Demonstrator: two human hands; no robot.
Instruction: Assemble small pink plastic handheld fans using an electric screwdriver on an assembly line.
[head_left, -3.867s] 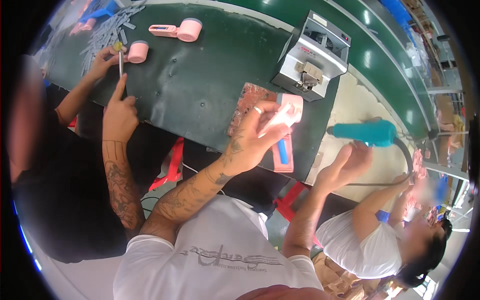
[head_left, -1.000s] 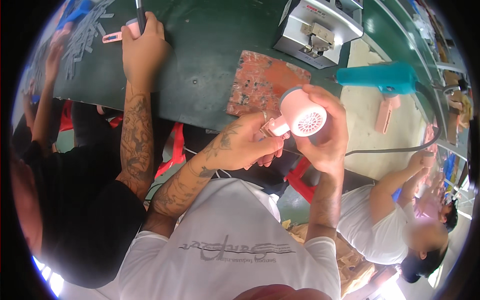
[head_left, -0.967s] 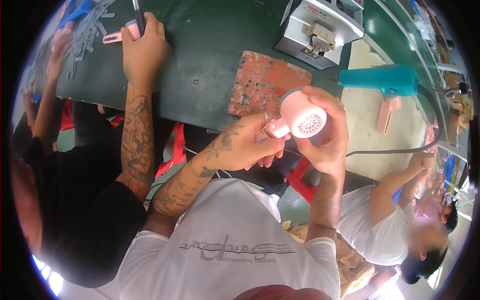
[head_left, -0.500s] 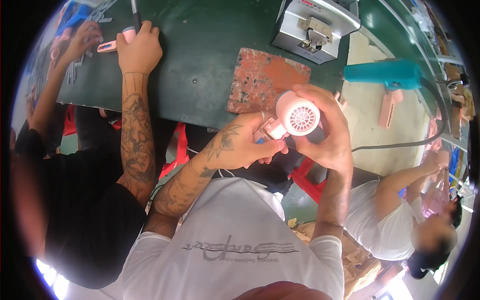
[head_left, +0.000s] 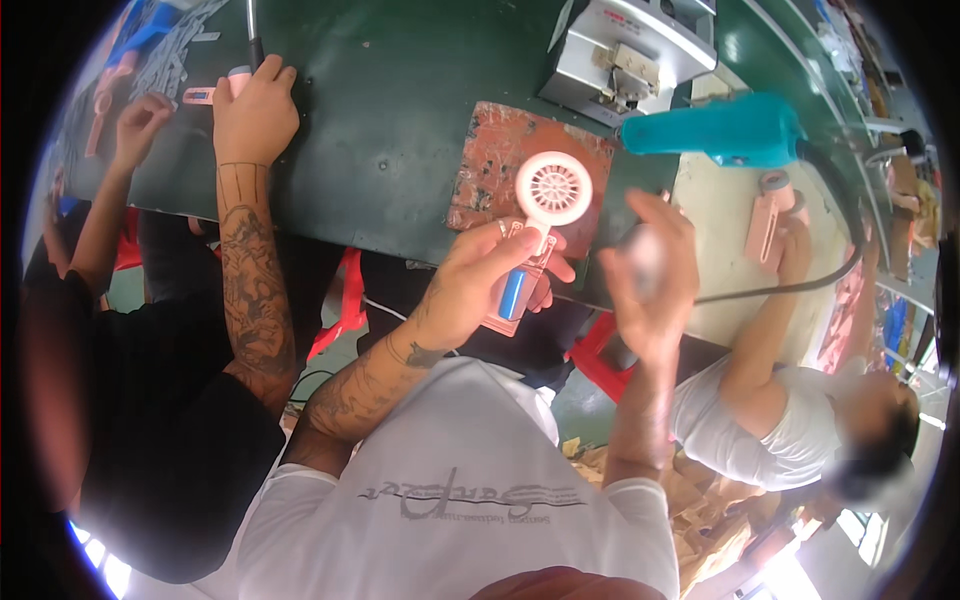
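My left hand (head_left: 480, 275) grips the handle of a pink handheld fan (head_left: 555, 190), its round slatted grille facing up. The handle is uncovered and shows a blue cylindrical battery (head_left: 512, 293). To the right of the fan, apart from it, is my right hand (head_left: 660, 270), with the fingers curved around a pale, round part (head_left: 646, 252). Motion blurs that part, so its exact kind is unclear. Beneath the fan head lies a worn reddish-brown board (head_left: 490, 150) on the green table.
A teal electric screwdriver (head_left: 710, 130) with a dark cable lies right of the board. Behind stands a silver machine (head_left: 625, 60). A co-worker's hand (head_left: 255, 115) holds a pink part at left; another's hand (head_left: 795, 250) is by a pink fan body (head_left: 768, 215) at right.
My right hand has come away from the fan head, moving slightly right with a pale part. My left hand has turned the fan upright, exposing the battery. A right-hand co-worker has reached in.
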